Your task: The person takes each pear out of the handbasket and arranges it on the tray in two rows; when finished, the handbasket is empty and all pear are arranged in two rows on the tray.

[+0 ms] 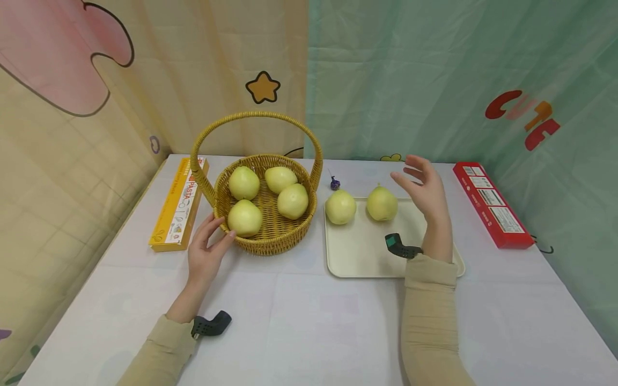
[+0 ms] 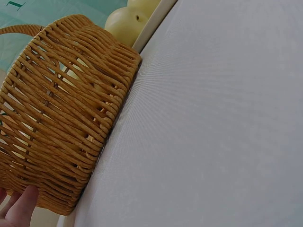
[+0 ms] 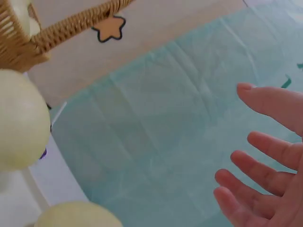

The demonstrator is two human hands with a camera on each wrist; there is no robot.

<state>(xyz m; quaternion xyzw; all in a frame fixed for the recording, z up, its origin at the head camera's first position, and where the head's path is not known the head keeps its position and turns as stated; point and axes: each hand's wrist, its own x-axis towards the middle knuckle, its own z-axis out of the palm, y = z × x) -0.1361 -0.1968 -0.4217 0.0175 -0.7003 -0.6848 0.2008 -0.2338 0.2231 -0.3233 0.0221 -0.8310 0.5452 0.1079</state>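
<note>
A wicker basket (image 1: 270, 246) with a tall handle holds several pale green pears, one of them (image 1: 245, 218) at its near left. My left hand (image 1: 205, 254) touches the basket's near-left rim with relaxed fingers; in the left wrist view its fingertips (image 2: 28, 201) lie against the woven side (image 2: 61, 109). To the right, a cream tray (image 1: 362, 252) bears two pears (image 1: 340, 207), (image 1: 382, 203) at its back edge. Above the tray's back right my right hand (image 1: 427, 190) hovers with fingers apart, holding nothing; the right wrist view shows it (image 3: 270, 175) beyond the pears (image 3: 21, 120).
A yellow pasta box (image 1: 178, 206) lies left of the basket, and a red box (image 1: 493, 206) lies at the right. Between basket and tray, toward the back, is a small purple object (image 1: 335, 183). Curtains (image 1: 386, 80) hang behind the table.
</note>
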